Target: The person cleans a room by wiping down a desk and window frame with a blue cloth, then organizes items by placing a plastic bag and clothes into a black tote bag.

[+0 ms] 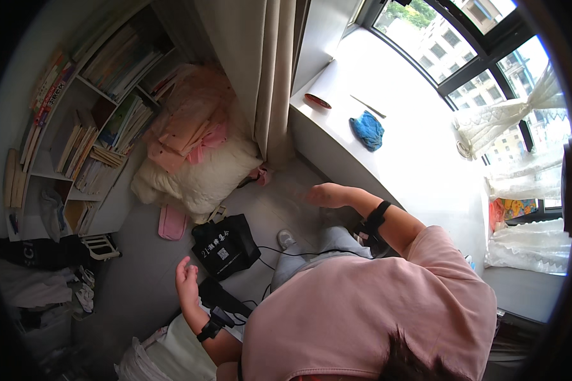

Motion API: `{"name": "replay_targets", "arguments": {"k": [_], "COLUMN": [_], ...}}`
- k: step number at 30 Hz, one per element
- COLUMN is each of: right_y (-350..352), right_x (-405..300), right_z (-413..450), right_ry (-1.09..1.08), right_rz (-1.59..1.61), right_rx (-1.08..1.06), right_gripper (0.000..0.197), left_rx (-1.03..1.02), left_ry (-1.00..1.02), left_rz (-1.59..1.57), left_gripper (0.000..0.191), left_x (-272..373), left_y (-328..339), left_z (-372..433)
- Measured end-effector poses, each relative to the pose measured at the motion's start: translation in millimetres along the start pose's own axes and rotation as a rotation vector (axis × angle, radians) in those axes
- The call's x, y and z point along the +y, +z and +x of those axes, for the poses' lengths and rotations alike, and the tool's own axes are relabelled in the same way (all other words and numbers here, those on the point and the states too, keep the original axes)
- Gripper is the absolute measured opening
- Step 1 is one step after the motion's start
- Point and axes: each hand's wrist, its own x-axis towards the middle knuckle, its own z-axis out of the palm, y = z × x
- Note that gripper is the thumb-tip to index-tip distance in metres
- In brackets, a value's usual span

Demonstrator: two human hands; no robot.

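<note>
My left hand is raised over the floor with nothing in it, its fingers slightly curled and apart. Nearest to it is a black bag bearing white writing and a printed code, which rests on the floor. My right hand hangs in the air beside the front of a white window ledge. Its fingers are blurred, and I see no object in it. On the ledge lie a crumpled blue cloth, a thin stick and a white cylinder with a red end.
A bookcase full of books stands at the left. Before it, a cream cushion carries a heap of peach fabric. A pink case lies on the floor. Black cables cross my lap. Beige curtain hangs ahead.
</note>
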Motion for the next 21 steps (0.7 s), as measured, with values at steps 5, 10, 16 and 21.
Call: {"name": "replay_targets", "arguments": {"k": [5, 10, 16, 21], "right_y": [-20, -99, -85, 29], "right_x": [74, 111, 180, 235], "right_z": [-78, -48, -24, -173], "right_ry": [0.363, 0.346, 0.354, 0.847], "right_rz": [0.258, -0.282, -0.428, -0.097], "right_rx": [0.567, 1.063, 0.859, 1.160], "right_gripper": [0.036, 0.052, 0.045, 0.047], "left_rx": [-0.242, -0.477, -0.807, -1.045], "left_ry": [0.070, 0.175, 0.263, 0.278], "left_rz": [0.289, 0.428, 0.832, 0.922], "left_gripper": [0.028, 0.028, 0.032, 0.034], "left_x": [68, 123, 141, 143], "left_y": [71, 176, 344, 460], "left_z": [33, 51, 48, 33]}}
